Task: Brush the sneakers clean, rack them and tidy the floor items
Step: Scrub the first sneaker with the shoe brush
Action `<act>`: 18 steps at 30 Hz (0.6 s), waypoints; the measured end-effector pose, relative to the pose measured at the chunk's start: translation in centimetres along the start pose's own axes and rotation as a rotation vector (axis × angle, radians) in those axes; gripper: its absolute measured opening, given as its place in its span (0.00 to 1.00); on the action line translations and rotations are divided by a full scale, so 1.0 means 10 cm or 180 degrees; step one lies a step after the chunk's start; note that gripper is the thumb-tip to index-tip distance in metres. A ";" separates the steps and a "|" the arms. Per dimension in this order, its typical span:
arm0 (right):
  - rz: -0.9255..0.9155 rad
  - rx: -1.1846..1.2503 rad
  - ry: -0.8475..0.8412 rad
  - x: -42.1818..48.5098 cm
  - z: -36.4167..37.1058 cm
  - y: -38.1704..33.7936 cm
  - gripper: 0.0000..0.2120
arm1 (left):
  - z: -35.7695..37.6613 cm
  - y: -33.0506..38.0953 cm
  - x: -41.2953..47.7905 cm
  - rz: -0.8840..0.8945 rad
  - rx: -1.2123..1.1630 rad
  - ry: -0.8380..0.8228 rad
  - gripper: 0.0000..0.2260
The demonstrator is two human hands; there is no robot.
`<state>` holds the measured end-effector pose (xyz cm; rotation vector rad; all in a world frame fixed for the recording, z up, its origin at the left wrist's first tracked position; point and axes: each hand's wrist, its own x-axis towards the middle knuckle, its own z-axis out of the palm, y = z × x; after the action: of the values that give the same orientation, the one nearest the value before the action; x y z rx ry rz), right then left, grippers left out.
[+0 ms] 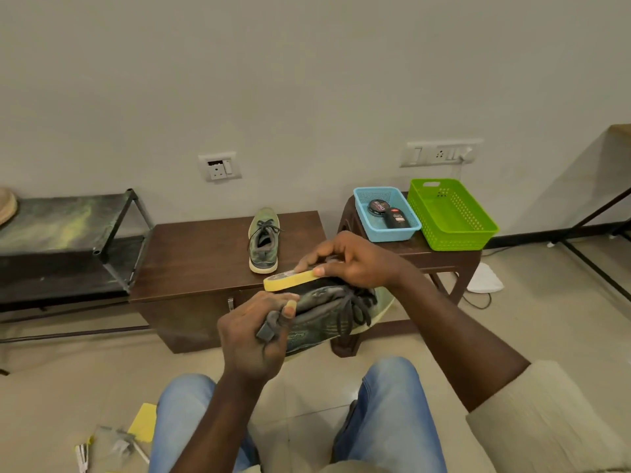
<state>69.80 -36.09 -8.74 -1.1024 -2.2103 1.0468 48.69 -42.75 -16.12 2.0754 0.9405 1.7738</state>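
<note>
**Scrubbing on, one sneaker in hand**

Over at far left the rack (68, 220) waits, and beside it the worktop (205, 254) carries the second sneaker (263, 240), well apart from both hands. Up in front of the knees, the held sneaker (327, 319) lies on its side. Round its heel goes the left grip (252, 336), fingers curled tight. Above it the right grip (345, 264) pinches the yellow brush (290, 280), pressed along the sole edge. That shoe looks light, with a soft, squashy knit upper, so the firmer heel and sole look best to hold. Down by the left knee, the floor bits (143, 423) lie untidied.
</note>
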 end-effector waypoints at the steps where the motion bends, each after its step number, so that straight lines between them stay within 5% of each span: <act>1: -0.0070 0.0002 -0.0003 0.03 -0.01 -0.01 0.13 | -0.01 -0.01 0.00 -0.0004 0.0011 0.0014 0.20; 7: 0.0414 -0.0009 0.0233 -0.19 -0.31 0.36 0.14 | -0.17 -0.05 0.06 0.0290 -0.0094 -0.0096 0.12; 14: -0.0054 0.0232 -0.0083 0.07 -0.03 0.06 0.12 | -0.08 -0.03 0.04 0.0442 -0.0236 -0.0134 0.07; 18: -0.0030 0.0376 0.0121 -0.09 -0.29 0.14 0.13 | -0.22 -0.03 0.08 0.1000 0.0082 -0.0257 0.04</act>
<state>72.91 -35.05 -8.17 -1.0506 -2.0935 1.1277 46.52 -42.50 -15.18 2.4001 0.6462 1.8100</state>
